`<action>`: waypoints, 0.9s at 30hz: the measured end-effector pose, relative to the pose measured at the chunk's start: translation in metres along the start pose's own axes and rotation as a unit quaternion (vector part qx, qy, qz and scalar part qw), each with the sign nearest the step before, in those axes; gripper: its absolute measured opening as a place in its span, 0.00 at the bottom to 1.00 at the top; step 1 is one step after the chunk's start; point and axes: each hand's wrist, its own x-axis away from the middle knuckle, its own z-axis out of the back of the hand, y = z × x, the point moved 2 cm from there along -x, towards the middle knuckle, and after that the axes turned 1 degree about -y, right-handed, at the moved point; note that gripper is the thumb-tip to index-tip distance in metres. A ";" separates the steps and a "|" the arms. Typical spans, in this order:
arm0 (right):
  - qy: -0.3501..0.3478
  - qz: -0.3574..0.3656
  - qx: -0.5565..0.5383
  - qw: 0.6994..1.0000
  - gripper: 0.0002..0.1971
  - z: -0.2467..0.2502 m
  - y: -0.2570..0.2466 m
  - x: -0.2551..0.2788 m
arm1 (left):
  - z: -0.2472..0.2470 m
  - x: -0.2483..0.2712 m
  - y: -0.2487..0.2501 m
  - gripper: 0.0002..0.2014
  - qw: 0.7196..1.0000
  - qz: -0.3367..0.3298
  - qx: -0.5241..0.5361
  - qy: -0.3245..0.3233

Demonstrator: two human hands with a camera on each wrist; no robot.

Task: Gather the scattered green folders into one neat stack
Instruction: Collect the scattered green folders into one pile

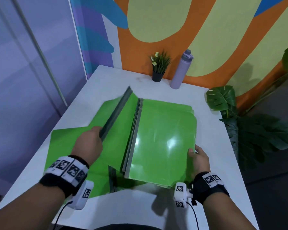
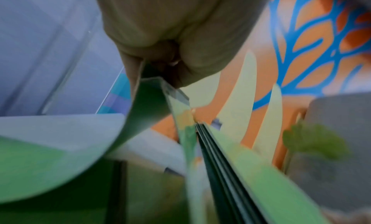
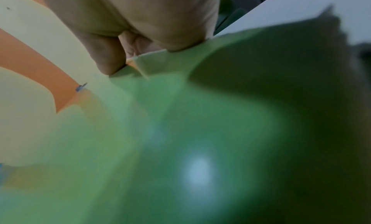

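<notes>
A stack of glossy green folders (image 1: 163, 140) with grey spines lies in the middle of the white table (image 1: 106, 77). My right hand (image 1: 198, 155) pinches the stack's near right edge, thumb on top; the right wrist view shows the fingers on the green folder edge (image 3: 156, 59). My left hand (image 1: 90, 143) grips the dark spine of another green folder (image 1: 116, 113) and holds it lifted and tilted left of the stack. In the left wrist view that folder (image 2: 144, 103) curves under my left hand (image 2: 160, 55). More green folders (image 1: 68, 146) lie flat underneath on the left.
At the table's far edge stand a small potted plant (image 1: 159, 67) and a lilac water bottle (image 1: 181, 70). Large-leaved plants (image 1: 249, 127) stand off the table's right side. A painted wall rises behind. Bare table shows near me and at the far left.
</notes>
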 end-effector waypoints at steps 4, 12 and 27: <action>-0.050 -0.031 -0.073 0.996 0.13 -0.020 -0.014 0.004 | 0.039 0.002 -0.006 0.16 0.966 -0.002 0.255 0.048; -0.157 -0.076 -0.132 0.976 0.14 -0.058 -0.008 0.016 | 0.007 0.025 -0.013 0.20 0.801 0.100 0.568 -0.160; -0.218 0.056 0.131 0.966 0.16 -0.108 0.003 0.024 | -0.022 0.032 -0.047 0.17 0.883 0.258 0.381 -0.095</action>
